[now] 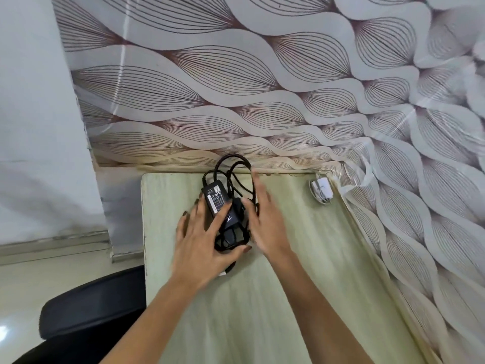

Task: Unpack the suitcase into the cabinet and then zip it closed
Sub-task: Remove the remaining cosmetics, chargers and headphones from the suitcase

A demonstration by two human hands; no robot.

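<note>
The left hand (202, 240) lies flat on a black power adapter (217, 200). Its fingers are spread and nearly straight, the forefinger runs along the adapter's face, and the thumb reaches out to 3 o'clock against the lower end of the bundle; it presses and does not clench. The adapter carries a white label with a CE mark among small symbols. The fine print is too small to read, and below it is a pale slanted logo like a letter Z. Its black cable (236, 166) is looped round it and arches up toward 12 o'clock, to the back edge.

The right hand (265, 222), just beside the bundle at 3 o'clock, is open with the fingers straight and pointing away. It is blurred, so I cannot tell whether it touches the cable.

Adapter and cable sit on a pale wood-grain surface (262, 311), near its far left corner. At 2 o'clock from them, in the far right corner, lies a small white charger (321, 191) with a white cord.

At 8 o'clock a black chair (91, 298) stands over a pale glossy floor (52, 279). A plain white wall (31, 101) fills 9 to 11 o'clock. Wallpaper (236, 88) of fine-lined leaf shapes covers the rest, from 12 round to 4.
</note>
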